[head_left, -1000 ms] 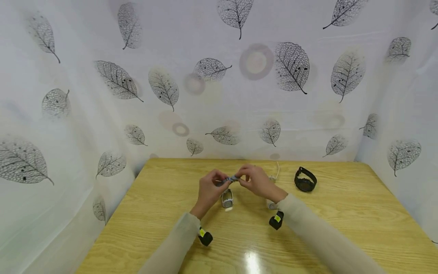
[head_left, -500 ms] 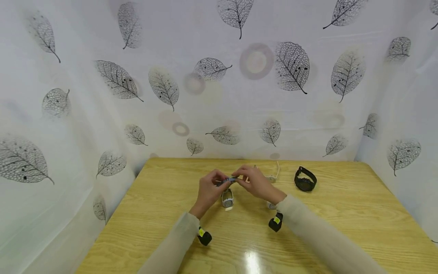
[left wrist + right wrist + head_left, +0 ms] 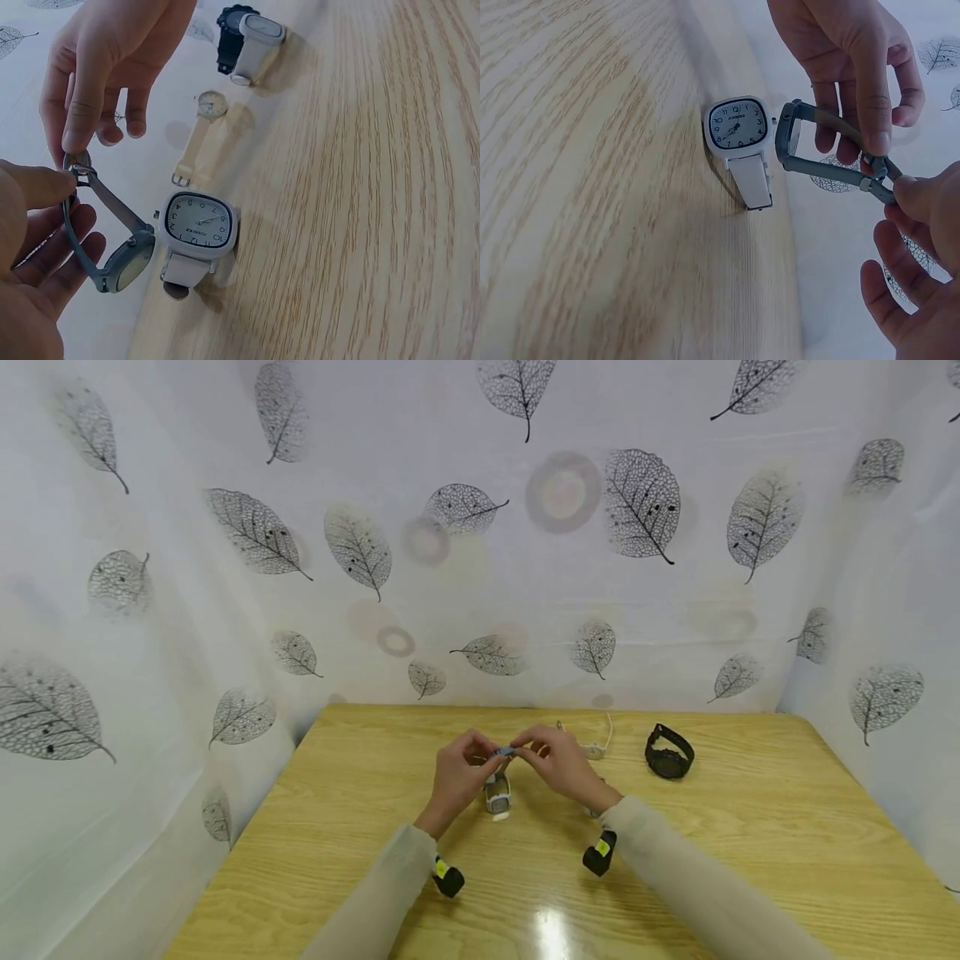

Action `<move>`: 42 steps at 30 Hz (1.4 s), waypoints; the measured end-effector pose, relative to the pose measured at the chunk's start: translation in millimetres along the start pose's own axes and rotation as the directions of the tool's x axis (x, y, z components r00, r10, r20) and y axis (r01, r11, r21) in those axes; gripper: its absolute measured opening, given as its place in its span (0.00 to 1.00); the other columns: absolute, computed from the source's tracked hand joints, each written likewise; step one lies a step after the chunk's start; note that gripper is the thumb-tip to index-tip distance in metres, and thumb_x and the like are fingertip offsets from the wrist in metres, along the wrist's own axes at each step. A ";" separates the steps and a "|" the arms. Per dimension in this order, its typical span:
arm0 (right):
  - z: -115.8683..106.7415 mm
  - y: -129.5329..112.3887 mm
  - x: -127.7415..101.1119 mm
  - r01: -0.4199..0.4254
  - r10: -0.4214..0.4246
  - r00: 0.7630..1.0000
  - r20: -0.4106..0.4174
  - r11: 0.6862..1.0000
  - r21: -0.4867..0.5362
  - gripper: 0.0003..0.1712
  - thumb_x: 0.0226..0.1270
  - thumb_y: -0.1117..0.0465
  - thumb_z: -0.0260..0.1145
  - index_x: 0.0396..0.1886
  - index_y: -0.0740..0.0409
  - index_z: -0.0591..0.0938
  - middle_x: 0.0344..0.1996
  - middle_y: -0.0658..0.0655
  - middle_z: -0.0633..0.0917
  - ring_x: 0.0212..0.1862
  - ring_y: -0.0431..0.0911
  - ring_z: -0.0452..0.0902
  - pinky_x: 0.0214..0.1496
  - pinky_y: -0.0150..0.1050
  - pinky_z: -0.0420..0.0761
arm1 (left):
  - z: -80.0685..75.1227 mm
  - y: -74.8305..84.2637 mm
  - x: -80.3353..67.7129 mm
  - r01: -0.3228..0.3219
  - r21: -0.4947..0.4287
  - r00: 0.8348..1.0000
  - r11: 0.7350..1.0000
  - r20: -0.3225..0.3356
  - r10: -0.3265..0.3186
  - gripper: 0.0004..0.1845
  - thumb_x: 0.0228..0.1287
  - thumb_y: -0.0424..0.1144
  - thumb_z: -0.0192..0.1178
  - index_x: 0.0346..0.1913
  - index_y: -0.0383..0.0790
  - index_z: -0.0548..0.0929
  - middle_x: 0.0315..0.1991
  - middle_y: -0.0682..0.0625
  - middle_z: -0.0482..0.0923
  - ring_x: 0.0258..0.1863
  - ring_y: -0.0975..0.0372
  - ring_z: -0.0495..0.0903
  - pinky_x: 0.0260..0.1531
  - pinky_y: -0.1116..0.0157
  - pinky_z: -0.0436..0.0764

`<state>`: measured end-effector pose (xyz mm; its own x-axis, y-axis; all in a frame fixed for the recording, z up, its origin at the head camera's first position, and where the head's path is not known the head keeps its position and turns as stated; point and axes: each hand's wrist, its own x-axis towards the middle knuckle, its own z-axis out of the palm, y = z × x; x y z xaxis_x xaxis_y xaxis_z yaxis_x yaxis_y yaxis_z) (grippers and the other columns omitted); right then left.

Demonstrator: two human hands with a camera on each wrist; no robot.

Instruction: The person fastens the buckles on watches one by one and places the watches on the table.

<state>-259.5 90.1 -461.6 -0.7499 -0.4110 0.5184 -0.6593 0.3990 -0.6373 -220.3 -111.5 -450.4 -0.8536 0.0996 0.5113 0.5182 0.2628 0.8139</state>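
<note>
A blue-grey wristwatch (image 3: 124,264) is held up above the table, its strap bent into a loop with the two ends meeting at the buckle (image 3: 82,171). My left hand (image 3: 459,777) pinches the strap at the buckle between thumb and finger. From the other side, my right hand (image 3: 562,764) pinches the strap end; its thumb and finger lie close to the left hand's. The case hangs away from the fingers, beside a white square-faced watch (image 3: 737,124) standing on the table. Fingertips partly cover the buckle, so whether the strap is fastened cannot be seen.
On the wooden table (image 3: 360,793), a small cream-strapped watch (image 3: 592,749) lies behind my right hand. Farther right stands a black watch (image 3: 668,762). Another white watch (image 3: 262,28) is partly hidden by my right forearm in the head view. A leaf-patterned curtain (image 3: 525,577) surrounds the table.
My right hand has shifted slightly left and down, its fingertips closer to the left hand's. Part of the blue-grey watch now hangs below the fingers. My left hand has stayed nearly still.
</note>
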 end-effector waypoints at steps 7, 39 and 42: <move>2.7 -2.6 2.4 0.121 -0.121 0.993 0.005 0.990 -0.076 0.06 0.66 0.70 0.73 0.40 0.57 0.89 0.38 0.53 0.88 0.33 0.43 0.81 0.33 0.36 0.83 | 4.1 -27.7 1.3 0.018 0.005 1.000 1.000 -0.010 -0.018 0.09 0.59 0.26 0.73 0.34 0.28 0.81 0.35 0.41 0.88 0.35 0.48 0.89 0.35 0.53 0.88; 17.4 4.4 -6.2 0.022 -0.022 0.994 -0.110 1.000 0.000 0.09 0.67 0.66 0.74 0.45 0.52 0.88 0.39 0.49 0.89 0.29 0.41 0.81 0.33 0.42 0.85 | 6.3 -22.7 -0.1 0.047 -0.002 0.998 0.999 -0.047 -0.047 0.10 0.61 0.26 0.72 0.35 0.26 0.79 0.37 0.40 0.89 0.35 0.47 0.89 0.32 0.63 0.88; 17.3 3.0 -6.3 0.047 -0.048 0.992 -0.115 0.999 -0.010 0.09 0.66 0.67 0.74 0.43 0.53 0.88 0.38 0.49 0.89 0.29 0.41 0.81 0.33 0.46 0.85 | 4.7 -9.9 -2.0 0.034 -0.007 0.999 0.999 -0.038 -0.034 0.10 0.61 0.23 0.70 0.35 0.23 0.78 0.37 0.35 0.88 0.35 0.45 0.89 0.33 0.59 0.88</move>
<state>-255.9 79.7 -476.7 -0.7187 -0.3329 0.6105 -0.6945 0.3869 -0.6066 -223.9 -109.7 -460.8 -0.8681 0.0545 0.4934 0.4894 0.2595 0.8325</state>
